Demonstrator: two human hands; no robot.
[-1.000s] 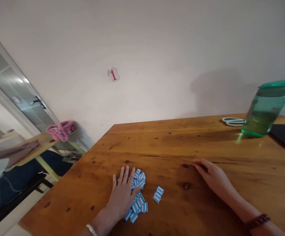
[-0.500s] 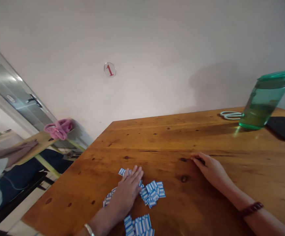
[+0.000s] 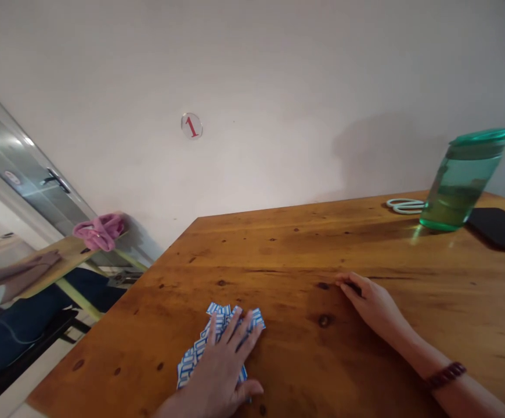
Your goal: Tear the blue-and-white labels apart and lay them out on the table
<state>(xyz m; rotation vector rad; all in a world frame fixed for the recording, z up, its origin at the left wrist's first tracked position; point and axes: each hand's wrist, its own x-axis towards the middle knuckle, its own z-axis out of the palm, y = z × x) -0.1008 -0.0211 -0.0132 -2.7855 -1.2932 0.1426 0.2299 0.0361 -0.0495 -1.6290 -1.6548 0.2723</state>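
My left hand (image 3: 224, 363) lies palm down with its fingers spread over a pile of small blue-and-white striped paper pieces (image 3: 187, 364). The pieces overlap one another, show past the fingertips and on both sides of the hand, and are partly hidden under it. To the right, my right hand (image 3: 368, 299) rests on the wooden table (image 3: 296, 360), fingers loosely curled in and thumb near the index finger. Nothing shows in it, and it is apart from the pile. A dark red beaded bracelet (image 3: 446, 376) circles the right wrist.
At the back right stand a green water bottle (image 3: 464, 186), a white looped cord (image 3: 404, 206) and a dark flat object (image 3: 500, 228). A person's arms (image 3: 21, 273) rest on another table at the left, near a pink cloth (image 3: 100, 231).
My left hand has spread its fingers and come nearer to me. The paper pieces, earlier in separate clusters to its right and below, are now together under and around it. The right hand stays put.
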